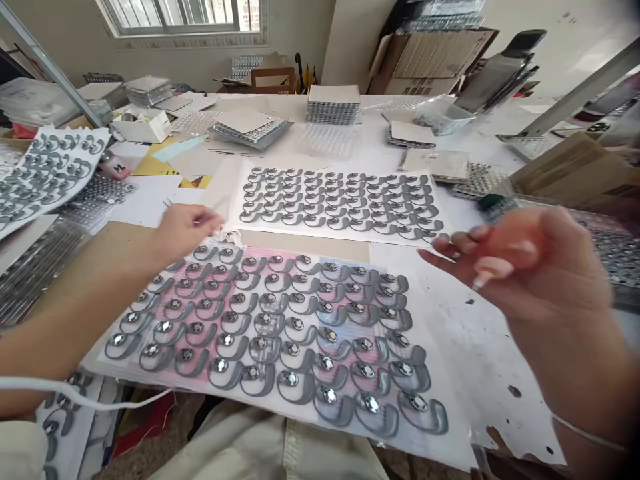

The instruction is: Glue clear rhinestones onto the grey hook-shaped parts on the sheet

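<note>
My right hand (555, 273) is wrapped round a soft pinkish squeeze bottle (517, 240), blurred, its pale nozzle (493, 270) pointing down and left. Over the far left edge of the near sheet, my left hand (183, 233) has its fingers drawn together. What they pinch, if anything, is too blurred to make out. Two thin dark points (168, 202) show just behind that hand. Beside its fingertips lies a crumpled white tissue (229, 236). Below both hands spreads a clear-covered sheet (280, 400) with rows of grey curved pieces, each bearing a shiny round stone.
A second sheet of similar pieces (335, 200) lies behind the near one. Another curls up at left (45, 170). Stacked packs (333, 105), a small pink-filled bottle (114, 165) and cardboard boxes (435, 57) stand around. A white cable (90, 398) crosses at lower left.
</note>
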Action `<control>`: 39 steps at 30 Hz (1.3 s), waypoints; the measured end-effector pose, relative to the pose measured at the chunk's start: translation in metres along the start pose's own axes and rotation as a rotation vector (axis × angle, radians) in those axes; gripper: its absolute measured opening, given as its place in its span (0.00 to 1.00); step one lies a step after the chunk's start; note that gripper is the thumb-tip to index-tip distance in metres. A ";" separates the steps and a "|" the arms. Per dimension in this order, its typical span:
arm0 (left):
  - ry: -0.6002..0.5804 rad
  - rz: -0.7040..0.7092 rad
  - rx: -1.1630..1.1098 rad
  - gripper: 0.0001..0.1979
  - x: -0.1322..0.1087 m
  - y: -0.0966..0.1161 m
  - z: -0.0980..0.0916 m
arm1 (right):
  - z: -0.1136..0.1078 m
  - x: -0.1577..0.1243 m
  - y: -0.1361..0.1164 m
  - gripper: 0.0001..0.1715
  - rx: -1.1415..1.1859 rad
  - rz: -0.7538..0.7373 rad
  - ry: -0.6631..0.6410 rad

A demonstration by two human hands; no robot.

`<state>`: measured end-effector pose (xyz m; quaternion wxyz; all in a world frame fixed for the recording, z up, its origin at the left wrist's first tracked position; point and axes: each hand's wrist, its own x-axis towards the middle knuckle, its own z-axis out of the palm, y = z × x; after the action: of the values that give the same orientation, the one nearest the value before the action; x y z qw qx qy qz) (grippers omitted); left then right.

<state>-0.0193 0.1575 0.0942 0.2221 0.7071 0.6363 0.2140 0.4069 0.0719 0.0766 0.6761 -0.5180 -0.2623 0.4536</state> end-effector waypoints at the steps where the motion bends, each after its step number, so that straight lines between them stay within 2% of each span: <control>1: -0.074 0.077 -0.038 0.13 0.004 0.015 0.016 | 0.017 0.006 0.001 0.22 0.029 0.121 -0.074; 3: -0.259 0.185 -0.104 0.14 0.011 0.036 0.049 | 0.049 0.014 0.003 0.21 0.117 0.178 -0.159; 5: -0.403 0.314 -0.056 0.13 0.018 0.048 0.078 | 0.073 0.017 0.007 0.23 0.179 0.225 -0.245; 8: -0.579 0.381 -0.018 0.16 0.026 0.058 0.109 | 0.094 0.019 0.017 0.26 0.216 0.222 -0.324; 10: -0.621 0.404 0.004 0.20 0.030 0.061 0.120 | 0.098 0.021 0.026 0.27 0.216 0.221 -0.346; 13: -0.608 0.486 0.096 0.12 0.032 0.065 0.128 | 0.094 0.025 0.037 0.27 0.183 0.222 -0.376; 20: -0.554 0.455 0.218 0.09 0.022 0.071 0.133 | 0.081 0.032 0.046 0.26 0.098 0.144 -0.395; 23: -0.520 0.440 0.170 0.11 0.022 0.069 0.129 | 0.079 0.035 0.044 0.26 0.094 0.111 -0.432; 25: -0.417 0.435 0.056 0.14 0.024 0.066 0.122 | 0.080 0.036 0.042 0.26 0.138 0.129 -0.414; 27: -0.233 0.454 -0.032 0.17 0.025 0.063 0.114 | 0.082 0.035 0.040 0.27 0.198 0.154 -0.365; 29: -0.103 0.458 -0.098 0.20 0.026 0.061 0.105 | 0.085 0.033 0.038 0.30 0.274 0.194 -0.301; 34: -0.097 0.299 -0.237 0.22 0.023 0.055 0.090 | 0.095 0.032 0.042 0.29 0.455 0.306 -0.298; 36: -0.035 0.303 -0.217 0.22 0.020 0.054 0.086 | 0.098 0.031 0.046 0.27 0.465 0.319 -0.312; 39: -0.027 0.257 -0.294 0.22 0.016 0.054 0.079 | 0.102 0.032 0.051 0.28 0.427 0.345 -0.332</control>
<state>0.0723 0.1655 0.0620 0.3023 0.7454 0.4995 0.3217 0.3198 0.1502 0.0586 0.6306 -0.3201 -0.1761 0.6848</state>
